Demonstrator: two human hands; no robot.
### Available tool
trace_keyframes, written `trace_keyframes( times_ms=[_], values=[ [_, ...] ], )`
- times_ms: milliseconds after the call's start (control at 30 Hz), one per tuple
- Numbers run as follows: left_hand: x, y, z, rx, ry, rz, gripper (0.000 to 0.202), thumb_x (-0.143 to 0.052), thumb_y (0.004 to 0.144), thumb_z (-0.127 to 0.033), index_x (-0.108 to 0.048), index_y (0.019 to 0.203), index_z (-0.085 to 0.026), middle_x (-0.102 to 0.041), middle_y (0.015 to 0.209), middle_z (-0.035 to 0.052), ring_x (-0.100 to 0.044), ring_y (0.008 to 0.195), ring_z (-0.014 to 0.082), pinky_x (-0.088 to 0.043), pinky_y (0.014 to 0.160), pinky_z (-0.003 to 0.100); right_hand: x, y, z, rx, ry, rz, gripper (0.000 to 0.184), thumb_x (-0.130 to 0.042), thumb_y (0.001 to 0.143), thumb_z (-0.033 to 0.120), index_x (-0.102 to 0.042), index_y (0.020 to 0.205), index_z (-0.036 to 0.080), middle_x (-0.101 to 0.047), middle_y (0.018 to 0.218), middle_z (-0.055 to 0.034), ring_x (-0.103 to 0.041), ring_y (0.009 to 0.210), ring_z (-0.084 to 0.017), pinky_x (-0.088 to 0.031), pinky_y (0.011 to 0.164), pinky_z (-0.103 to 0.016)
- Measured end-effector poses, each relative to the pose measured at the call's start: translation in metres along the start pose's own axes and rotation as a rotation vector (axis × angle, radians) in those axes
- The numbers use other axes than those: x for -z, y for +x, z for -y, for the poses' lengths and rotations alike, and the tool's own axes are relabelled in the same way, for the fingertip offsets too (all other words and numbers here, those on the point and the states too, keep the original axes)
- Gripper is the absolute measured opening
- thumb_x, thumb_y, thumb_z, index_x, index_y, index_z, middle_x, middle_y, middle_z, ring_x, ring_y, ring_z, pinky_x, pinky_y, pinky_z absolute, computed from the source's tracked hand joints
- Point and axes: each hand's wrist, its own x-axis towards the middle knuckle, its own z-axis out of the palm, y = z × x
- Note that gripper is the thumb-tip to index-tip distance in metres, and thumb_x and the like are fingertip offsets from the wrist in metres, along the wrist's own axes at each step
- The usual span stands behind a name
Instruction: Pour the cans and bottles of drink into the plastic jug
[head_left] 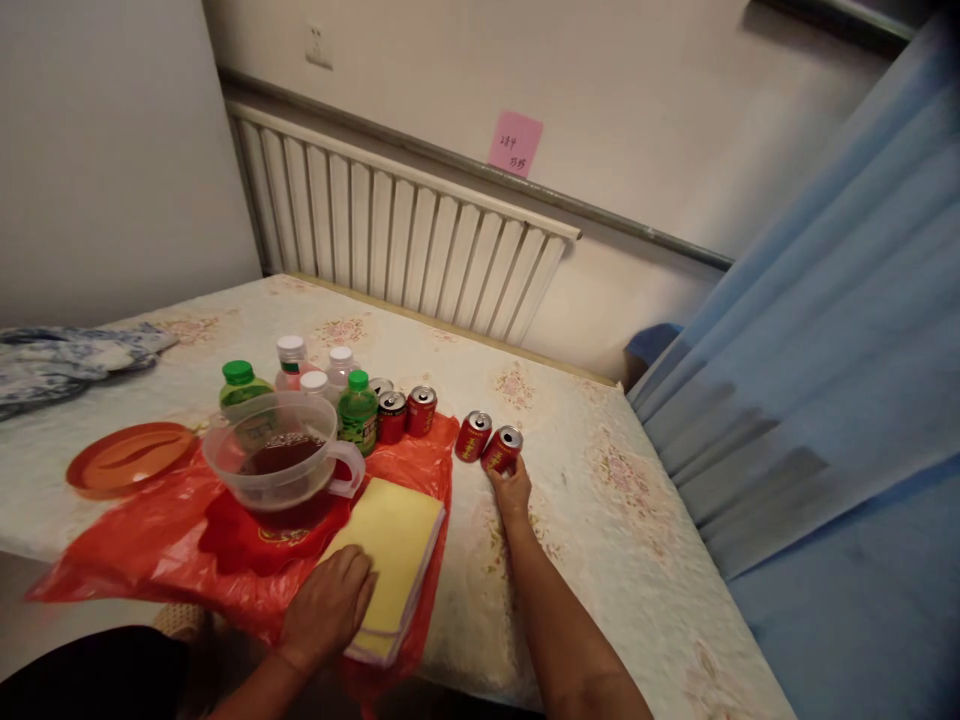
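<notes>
My right hand is wrapped round the lower part of an opened red drink can, which tilts slightly on the bed. Just left of it and close by stands another red can. My left hand lies on the near left part of a yellow-topped stack of paper, fingers loosely bent and holding nothing. Beyond that hand, a clear plastic measuring jug with dark brown liquid sits on a red scalloped dish.
Behind the jug are green-capped bottles, white-capped bottles and more cans. An orange lid lies left. Red plastic sheeting spreads under things on the flowered bed cover. A radiator and blue curtain border the bed.
</notes>
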Motion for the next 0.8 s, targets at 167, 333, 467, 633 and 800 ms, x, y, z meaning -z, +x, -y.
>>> trace_keyframes(
  times_ms=[167, 333, 467, 633, 800],
  values=[
    [-0.001, 0.0, 0.0, -0.032, 0.024, -0.039, 0.013, -0.046, 0.097, -0.026, -0.057, 0.091, -0.02, -0.062, 0.091, 0.0057, -0.06, 0.085, 0.0217, -0.048, 0.08, 0.035, 0.0, 0.001, -0.007, 0.012, -0.055, -0.017, 0.062, -0.071, 0.06, 0.036, -0.061, 0.118, 0.017, -0.073, 0.104, -0.007, -0.069, 0.088, -0.024, -0.053, 0.082, -0.033],
    [0.001, 0.001, -0.001, -0.04, 0.039, -0.043, 0.013, -0.046, 0.097, -0.025, -0.057, 0.092, -0.02, -0.062, 0.092, 0.006, -0.06, 0.086, 0.0218, -0.048, 0.08, 0.035, 0.0, 0.001, -0.01, 0.029, -0.081, -0.016, 0.061, -0.071, 0.061, 0.037, -0.061, 0.119, 0.02, -0.073, 0.106, -0.0058, -0.068, 0.089, -0.024, -0.052, 0.083, -0.034],
    [0.003, 0.001, -0.002, -0.042, 0.054, -0.039, 0.014, -0.045, 0.097, -0.026, -0.057, 0.092, -0.02, -0.063, 0.092, 0.0063, -0.06, 0.085, 0.0216, -0.047, 0.079, 0.035, 0.0, 0.001, -0.013, 0.034, -0.081, -0.011, 0.062, -0.071, 0.062, 0.037, -0.06, 0.121, 0.02, -0.073, 0.105, -0.0046, -0.068, 0.089, -0.024, -0.053, 0.083, -0.035],
    [0.004, 0.001, -0.003, -0.039, 0.059, -0.04, 0.016, -0.044, 0.098, -0.026, -0.057, 0.091, -0.02, -0.062, 0.091, 0.0058, -0.059, 0.084, 0.0211, -0.046, 0.08, 0.035, -0.001, 0.002, -0.017, 0.027, -0.054, -0.005, 0.067, -0.071, 0.061, 0.036, -0.058, 0.124, 0.019, -0.072, 0.109, -0.0064, -0.069, 0.092, -0.024, -0.054, 0.085, -0.035],
    [0.003, 0.001, -0.003, -0.027, 0.045, -0.038, 0.017, -0.044, 0.097, -0.025, -0.058, 0.089, -0.02, -0.062, 0.089, 0.0054, -0.058, 0.081, 0.0208, -0.046, 0.077, 0.034, -0.002, 0.003, -0.019, 0.007, -0.013, -0.003, 0.068, -0.071, 0.059, 0.035, -0.057, 0.123, 0.018, -0.071, 0.113, -0.0088, -0.069, 0.094, -0.025, -0.054, 0.085, -0.035]
  ],
)
